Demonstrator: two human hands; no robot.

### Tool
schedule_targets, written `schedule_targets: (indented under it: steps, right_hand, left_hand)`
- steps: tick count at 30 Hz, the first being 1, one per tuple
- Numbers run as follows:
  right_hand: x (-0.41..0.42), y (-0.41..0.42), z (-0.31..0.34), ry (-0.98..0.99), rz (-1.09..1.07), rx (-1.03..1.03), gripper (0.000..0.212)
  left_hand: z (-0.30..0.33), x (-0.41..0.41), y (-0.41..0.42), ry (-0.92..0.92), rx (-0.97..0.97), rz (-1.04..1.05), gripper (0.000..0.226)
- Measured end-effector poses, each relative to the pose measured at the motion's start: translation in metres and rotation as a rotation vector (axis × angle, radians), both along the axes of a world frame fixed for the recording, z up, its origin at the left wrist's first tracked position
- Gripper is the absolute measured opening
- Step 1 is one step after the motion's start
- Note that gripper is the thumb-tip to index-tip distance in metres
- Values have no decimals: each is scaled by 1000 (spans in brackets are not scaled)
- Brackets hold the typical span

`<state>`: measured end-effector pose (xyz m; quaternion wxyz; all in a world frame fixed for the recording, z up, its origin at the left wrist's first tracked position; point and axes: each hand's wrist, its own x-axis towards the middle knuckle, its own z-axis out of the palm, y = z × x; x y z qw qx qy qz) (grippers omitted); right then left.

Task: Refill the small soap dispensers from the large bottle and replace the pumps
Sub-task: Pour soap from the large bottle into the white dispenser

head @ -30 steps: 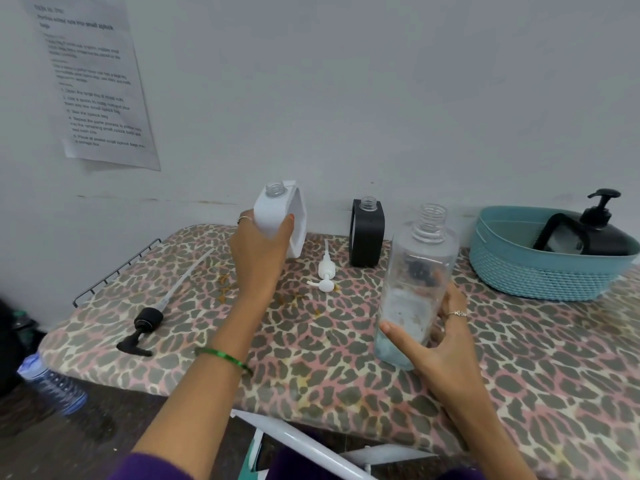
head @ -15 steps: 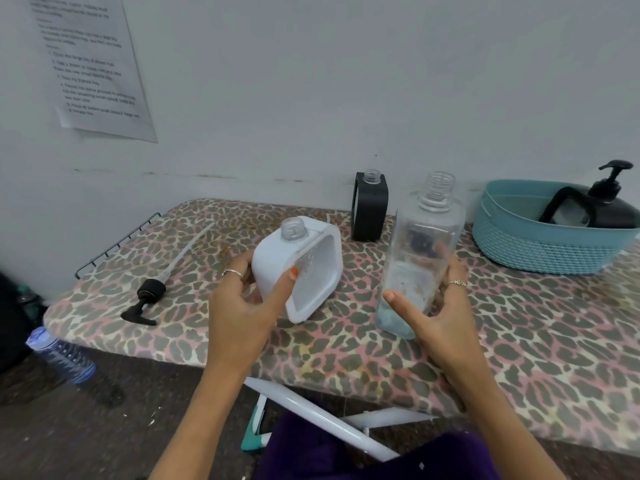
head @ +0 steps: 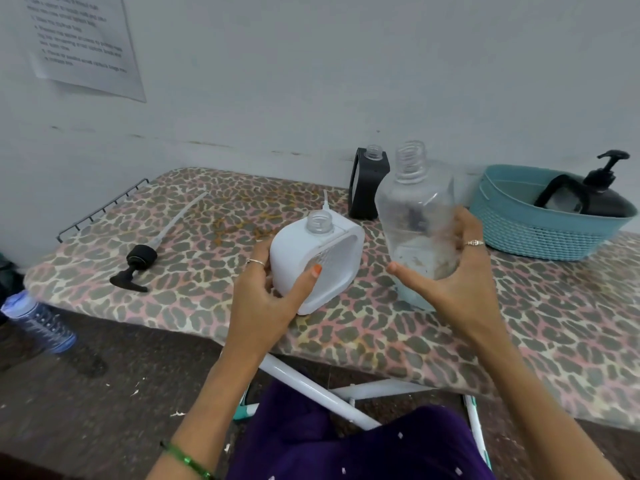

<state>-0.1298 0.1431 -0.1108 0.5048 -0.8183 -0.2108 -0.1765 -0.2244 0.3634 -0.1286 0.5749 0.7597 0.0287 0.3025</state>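
White dispenser (head: pixel 313 261) sits tilted in the left grip (head: pixel 266 299); the right grip (head: pixel 450 282) clasps the clear bottle (head: pixel 415 216).

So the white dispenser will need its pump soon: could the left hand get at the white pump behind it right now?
Probably not: the left hand grips the white dispenser, which also hides most of the white pump.

Printed sheet (head: pixel 83 46) taped to wall; water bottle (head: pixel 38 322) on floor.
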Motion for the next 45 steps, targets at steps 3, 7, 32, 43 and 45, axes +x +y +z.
schedule_targets:
  steps: [3, 7, 32, 43, 45]
  right_hand:
    - [10, -5, 7, -84, -28, -159, 104]
    - [22, -11, 19, -188, -32, -318, 99]
    - [19, -39, 72, -496, -61, -747, 105]
    - [16, -40, 80, -557, -60, -796, 108]
    - [15, -40, 81, -565, -66, -801, 108]
  left_hand:
    - [-3, 2, 2, 21, 50, 9, 55]
    - [-5, 4, 3, 9, 74, 23, 56]
    - [-6, 3, 3, 15, 97, 52, 50]
    - [-5, 1, 2, 14, 110, 67, 52]
    - [-4, 1, 2, 12, 101, 56, 55]
